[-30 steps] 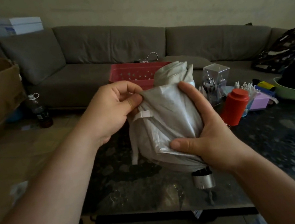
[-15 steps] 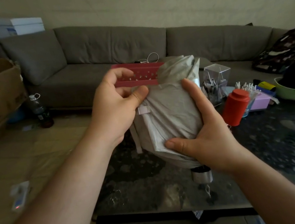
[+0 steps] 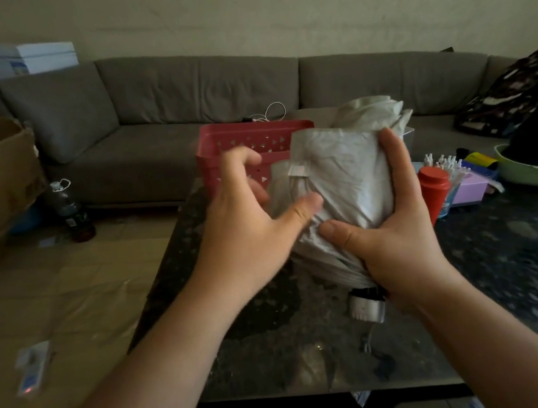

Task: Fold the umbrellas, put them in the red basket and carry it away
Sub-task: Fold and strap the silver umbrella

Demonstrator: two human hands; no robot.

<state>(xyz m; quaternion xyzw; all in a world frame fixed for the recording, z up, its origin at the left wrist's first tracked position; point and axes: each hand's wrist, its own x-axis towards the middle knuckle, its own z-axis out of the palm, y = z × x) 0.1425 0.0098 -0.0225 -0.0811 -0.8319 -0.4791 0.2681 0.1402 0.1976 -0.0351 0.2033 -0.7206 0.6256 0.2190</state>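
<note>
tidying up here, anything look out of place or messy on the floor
Yes. A capped bottle stands on the floor by the sofa, and a small white device with a red light lies loose on the floor at left.

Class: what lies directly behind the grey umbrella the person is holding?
The red basket stands behind the umbrella, its right part hidden by the canopy. Farther back is the sofa. The basket's inside cannot be seen.
</note>
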